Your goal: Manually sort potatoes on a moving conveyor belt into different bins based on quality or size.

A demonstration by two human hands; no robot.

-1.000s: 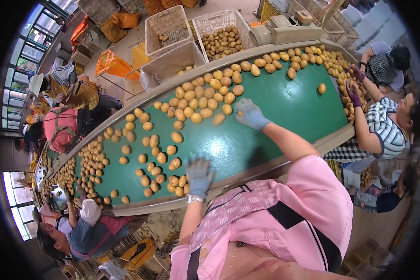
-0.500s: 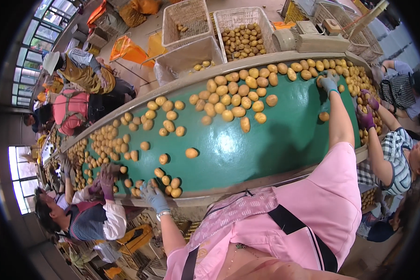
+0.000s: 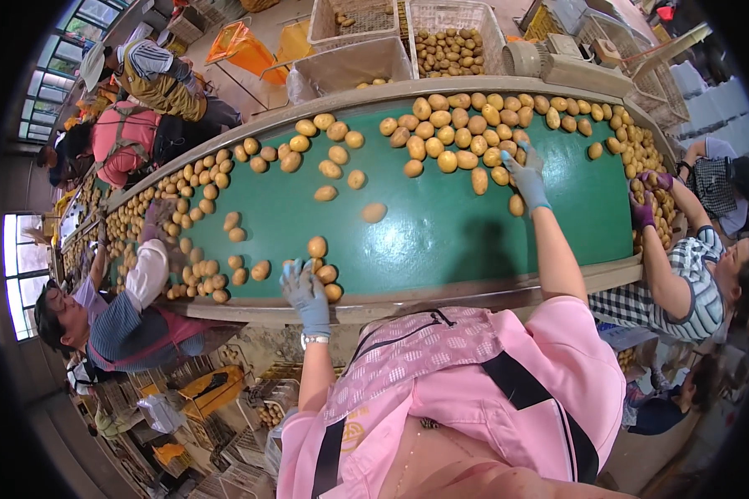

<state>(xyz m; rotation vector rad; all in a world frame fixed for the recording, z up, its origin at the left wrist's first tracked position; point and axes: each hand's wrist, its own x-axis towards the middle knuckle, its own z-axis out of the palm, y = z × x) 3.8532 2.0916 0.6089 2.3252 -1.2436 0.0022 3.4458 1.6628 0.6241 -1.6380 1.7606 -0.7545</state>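
My left hand [image 3: 306, 295], in a grey-blue glove, has its fingers apart at the near side of the green belt [image 3: 429, 241], beside a few yellow-brown potatoes [image 3: 333, 291]. Over on the right, my gloved right hand [image 3: 524, 175] reaches across with spread fingers at the lower edge of a big cluster of potatoes [image 3: 462, 137]; whether its fingertips touch them is hard to tell. Loose potatoes also lie along the far side and toward both ends of the belt.
Co-workers stand left [image 3: 112, 333] and right [image 3: 678, 291], their purple-gloved hands among potatoes; others work across the belt [image 3: 125, 141]. A metal rail [image 3: 333, 104] edges the belt, with plastic crates [image 3: 499, 46], a motor housing [image 3: 574, 75] and orange sacks [image 3: 241, 54] beyond.
Compared with half a second ago, my right hand has come leftward from the far right end to the middle cluster. My left hand is higher and farther right. Potatoes have shifted on the belt.
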